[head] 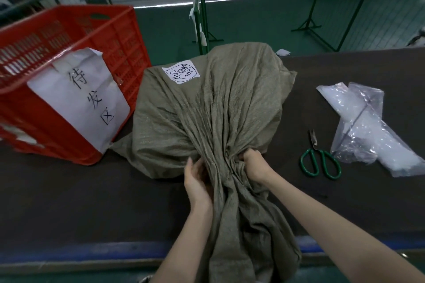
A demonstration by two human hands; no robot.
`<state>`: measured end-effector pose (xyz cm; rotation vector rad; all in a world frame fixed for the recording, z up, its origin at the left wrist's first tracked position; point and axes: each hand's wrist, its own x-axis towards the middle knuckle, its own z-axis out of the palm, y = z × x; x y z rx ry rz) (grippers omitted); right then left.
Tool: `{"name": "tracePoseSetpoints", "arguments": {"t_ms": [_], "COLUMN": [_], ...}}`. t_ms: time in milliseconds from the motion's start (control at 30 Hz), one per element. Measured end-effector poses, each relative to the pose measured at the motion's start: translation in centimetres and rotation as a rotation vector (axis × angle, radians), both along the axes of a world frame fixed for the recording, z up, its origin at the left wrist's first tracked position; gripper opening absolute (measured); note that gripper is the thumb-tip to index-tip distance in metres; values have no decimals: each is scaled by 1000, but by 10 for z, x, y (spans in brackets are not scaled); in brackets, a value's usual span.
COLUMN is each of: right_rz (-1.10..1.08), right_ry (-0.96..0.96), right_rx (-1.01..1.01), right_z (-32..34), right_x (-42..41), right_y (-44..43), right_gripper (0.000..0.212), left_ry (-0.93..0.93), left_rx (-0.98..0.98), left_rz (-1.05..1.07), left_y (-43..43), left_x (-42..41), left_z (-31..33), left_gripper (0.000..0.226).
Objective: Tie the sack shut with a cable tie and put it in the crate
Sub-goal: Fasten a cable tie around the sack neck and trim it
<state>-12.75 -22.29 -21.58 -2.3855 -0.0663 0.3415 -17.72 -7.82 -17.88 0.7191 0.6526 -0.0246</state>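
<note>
sack point(207, 103) mid tabletop point(92, 202), just right of crate point(110, 30); right hand point(254, 163) grip clenched on the gathered neck to keep it bunched for tying, left hand point(195, 179) grip slack, pressing folds in.

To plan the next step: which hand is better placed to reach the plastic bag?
Probably the right hand: the bag lies on its side, past the scissors. The left hand, resting on the neck of the sack, could hold it meanwhile.

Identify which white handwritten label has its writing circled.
The small label on the sack; the larger sheet on the red crate carries three uncircled characters.
</note>
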Motion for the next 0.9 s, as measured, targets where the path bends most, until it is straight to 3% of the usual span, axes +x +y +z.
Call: {"name": "tracePoseSetpoints", "arguments": {"t_ms": [100, 167, 267, 400, 500, 733, 900], "right_rz": [41, 60, 48, 61, 58, 35, -22], "right_ry": [2, 36, 2, -67, -123, -38, -45], "right_rx": [150, 216, 254, 283, 274, 144, 139], "right_z": [3, 3, -1, -4, -1, 14, 21], "right_x": [-6, -10, -11, -14, -16, -18, -17], "right_y": [7, 8, 7, 6, 5, -35, -78], "right_gripper": [29, 30, 31, 32, 29, 8, 13], "left_ry": [170, 241, 213, 262, 215, 8, -215], "left_rx": [114, 241, 337, 336, 298, 498, 661], "left_rz": [35, -101, -239, -141, -95, 167, 317], "left_y": [6, 8, 11, 13, 13, 39, 65], "left_x": [-3, -5, -6, -6, -11, -7, 4], "left_z": [-5, -8, -12, -13, -10, -12, 1], "left_gripper": [28, 21, 13, 6, 12, 17, 20]}}
